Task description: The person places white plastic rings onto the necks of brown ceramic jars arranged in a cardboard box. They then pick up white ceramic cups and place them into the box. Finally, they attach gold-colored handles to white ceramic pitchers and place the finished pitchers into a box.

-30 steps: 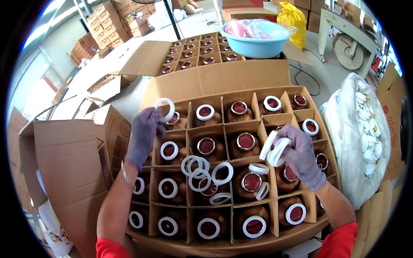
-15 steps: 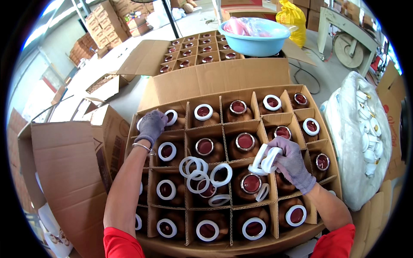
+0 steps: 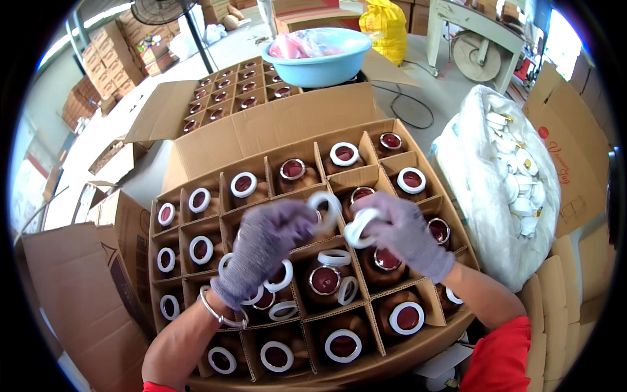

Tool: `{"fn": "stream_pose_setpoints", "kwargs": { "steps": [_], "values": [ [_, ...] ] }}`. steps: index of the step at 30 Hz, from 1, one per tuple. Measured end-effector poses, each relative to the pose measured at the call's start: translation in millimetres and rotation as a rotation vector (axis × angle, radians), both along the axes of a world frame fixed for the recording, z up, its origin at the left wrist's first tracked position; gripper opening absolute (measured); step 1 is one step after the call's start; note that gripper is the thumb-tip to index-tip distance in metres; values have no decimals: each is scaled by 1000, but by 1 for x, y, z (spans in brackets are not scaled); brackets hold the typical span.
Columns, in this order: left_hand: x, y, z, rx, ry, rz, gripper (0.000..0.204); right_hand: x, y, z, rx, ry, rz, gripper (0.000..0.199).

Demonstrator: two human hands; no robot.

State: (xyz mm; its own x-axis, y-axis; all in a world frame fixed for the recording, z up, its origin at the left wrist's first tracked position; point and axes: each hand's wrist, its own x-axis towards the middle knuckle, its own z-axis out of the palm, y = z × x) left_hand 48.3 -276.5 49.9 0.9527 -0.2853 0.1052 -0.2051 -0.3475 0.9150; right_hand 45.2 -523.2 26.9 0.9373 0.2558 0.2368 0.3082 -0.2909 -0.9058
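An open cardboard box (image 3: 261, 134) with dividers holds several brown jars with red sealed mouths, many topped with white rings. My left hand (image 3: 264, 251), in a grey glove, pinches a white ring (image 3: 324, 208) above the box's middle. My right hand (image 3: 401, 232), also gloved, grips a small stack of white rings (image 3: 361, 227) right beside it; the two hands nearly touch. Loose white rings (image 3: 281, 281) lie on the jars under my left wrist. A jar (image 3: 324, 281) below the hands shows a bare red mouth.
A clear bag of white caps (image 3: 509, 189) stands at the right. A second box of jars (image 3: 235, 91) lies behind, with a blue basin (image 3: 320, 65) beyond it. Open cardboard boxes (image 3: 78, 294) sit at the left, flattened cartons (image 3: 575, 150) at the right.
My left hand left the box's far left cell and came to the middle, meeting my right hand. It now pinches a ring next to the stack held by my right hand.
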Motion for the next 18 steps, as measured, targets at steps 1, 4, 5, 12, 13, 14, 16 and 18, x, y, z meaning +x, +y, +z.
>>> {"fn": "stream_pose_setpoints", "kwargs": {
  "steps": [1,4,5,12,13,14,16,18],
  "values": [
    [19,4,1,323,-440,43,14,3,-13,-2,8,65,-68,21],
    [36,18,-23,858,-694,-100,10,8,-50,-7,69,152,-123,25],
    [32,23,-41,964,-626,-174,16,6,-53,-5,168,208,-103,27],
    [3,7,-31,1076,-677,-205,28,3,-51,-14,403,387,53,28],
    [2,8,-31,1113,-711,-195,29,3,-46,-11,377,374,63,27],
    [1,9,-30,1149,-745,-185,30,4,-40,-18,430,360,80,27],
    [6,7,-16,1150,-628,-243,31,4,-33,-18,383,342,132,27],
    [6,-6,-2,924,-438,-200,32,3,-28,-17,415,345,145,25]
  ]
}}
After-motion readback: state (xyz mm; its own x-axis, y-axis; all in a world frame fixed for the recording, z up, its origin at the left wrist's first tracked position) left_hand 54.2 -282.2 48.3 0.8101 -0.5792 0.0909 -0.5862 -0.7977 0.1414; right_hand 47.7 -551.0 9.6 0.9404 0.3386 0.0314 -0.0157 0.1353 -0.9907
